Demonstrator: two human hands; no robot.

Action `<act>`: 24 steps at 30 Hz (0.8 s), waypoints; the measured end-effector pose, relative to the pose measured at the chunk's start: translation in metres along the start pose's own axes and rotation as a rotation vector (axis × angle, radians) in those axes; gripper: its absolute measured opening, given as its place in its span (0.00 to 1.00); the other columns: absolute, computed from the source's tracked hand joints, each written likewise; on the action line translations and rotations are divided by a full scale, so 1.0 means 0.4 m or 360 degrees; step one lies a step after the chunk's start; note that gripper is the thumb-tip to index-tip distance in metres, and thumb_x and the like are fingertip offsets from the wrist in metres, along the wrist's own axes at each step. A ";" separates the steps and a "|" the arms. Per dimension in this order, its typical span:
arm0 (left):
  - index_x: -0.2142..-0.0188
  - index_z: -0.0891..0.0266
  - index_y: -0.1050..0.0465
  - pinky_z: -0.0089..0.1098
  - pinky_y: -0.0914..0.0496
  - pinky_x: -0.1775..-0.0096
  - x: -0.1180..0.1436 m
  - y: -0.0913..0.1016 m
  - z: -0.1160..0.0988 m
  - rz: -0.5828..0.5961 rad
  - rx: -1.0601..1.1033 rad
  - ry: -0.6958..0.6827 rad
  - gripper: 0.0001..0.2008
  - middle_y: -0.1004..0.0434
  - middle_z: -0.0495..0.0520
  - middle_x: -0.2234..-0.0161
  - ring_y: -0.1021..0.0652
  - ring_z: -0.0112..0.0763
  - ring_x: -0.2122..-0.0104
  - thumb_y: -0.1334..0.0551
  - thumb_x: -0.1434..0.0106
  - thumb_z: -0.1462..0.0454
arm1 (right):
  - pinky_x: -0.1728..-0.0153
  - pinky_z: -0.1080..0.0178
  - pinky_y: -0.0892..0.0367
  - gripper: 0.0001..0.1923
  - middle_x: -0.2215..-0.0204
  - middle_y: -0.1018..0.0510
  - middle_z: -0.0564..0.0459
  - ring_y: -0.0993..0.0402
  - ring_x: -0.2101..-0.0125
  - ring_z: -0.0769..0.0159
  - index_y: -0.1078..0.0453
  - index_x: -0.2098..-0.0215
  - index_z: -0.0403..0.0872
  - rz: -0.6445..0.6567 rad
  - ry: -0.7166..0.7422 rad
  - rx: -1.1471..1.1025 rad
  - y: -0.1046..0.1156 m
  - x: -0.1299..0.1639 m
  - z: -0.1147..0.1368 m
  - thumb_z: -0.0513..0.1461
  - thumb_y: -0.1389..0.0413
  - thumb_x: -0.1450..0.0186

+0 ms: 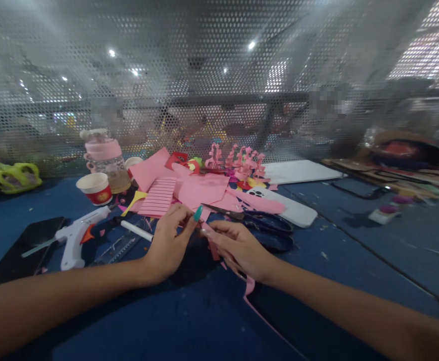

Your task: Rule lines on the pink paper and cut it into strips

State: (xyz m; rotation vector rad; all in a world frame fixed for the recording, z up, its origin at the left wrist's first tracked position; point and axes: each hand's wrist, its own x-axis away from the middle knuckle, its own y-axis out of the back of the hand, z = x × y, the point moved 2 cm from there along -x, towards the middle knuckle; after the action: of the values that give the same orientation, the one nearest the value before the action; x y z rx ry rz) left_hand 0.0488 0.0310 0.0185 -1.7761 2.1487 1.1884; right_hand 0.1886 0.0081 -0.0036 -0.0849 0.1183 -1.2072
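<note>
My left hand [167, 244] pinches a pink paper strip [250, 288] between thumb and fingers, its thumb showing a long teal nail. Close beside it, my right hand [242, 245] grips the same strip, fingers curled in. From under the right hand the strip trails down over the dark blue table [174, 326] to the bottom of the view. Just behind the right hand lie dark-handled scissors [268, 222]. Pink paper sheets [200, 190], one of them lined, are heaped beyond both hands. Part of the strip between the fingertips is hidden.
At left lie a white glue gun [80, 233], a white marker [137, 230], a clear ruler [116, 248] and a paper cup [94, 188]. A bottle [106, 160] stands behind. Curled pink paper pieces [245, 163] and a white phone [298, 210] are right of the heap.
</note>
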 end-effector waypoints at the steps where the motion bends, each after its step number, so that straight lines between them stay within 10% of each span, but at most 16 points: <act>1: 0.76 0.61 0.34 0.28 0.39 0.67 0.001 0.001 -0.001 0.0004 -0.0015 -0.0013 0.12 0.33 0.47 0.75 0.33 0.28 0.72 0.46 0.36 0.64 | 0.93 0.71 0.58 0.19 0.94 0.44 0.68 0.53 0.94 0.80 0.31 0.70 0.43 0.0014 -0.0008 -0.0011 0.000 0.000 0.000 0.52 0.43 0.45; 24: 0.58 0.65 0.30 0.27 0.29 0.71 -0.004 -0.023 0.025 0.0174 0.0936 0.0581 0.20 0.20 0.52 0.69 0.23 0.27 0.72 0.33 0.51 0.62 | 0.92 0.73 0.49 0.21 0.90 0.36 0.63 0.45 0.93 0.79 0.33 0.75 0.43 0.0016 -0.0071 0.0094 0.009 -0.007 -0.011 0.54 0.42 0.48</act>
State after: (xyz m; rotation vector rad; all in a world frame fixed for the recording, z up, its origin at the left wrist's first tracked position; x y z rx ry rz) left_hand 0.0536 0.0382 0.0080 -1.6989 2.4595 0.1867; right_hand 0.1903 0.0120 -0.0082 -0.0596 0.0437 -1.1973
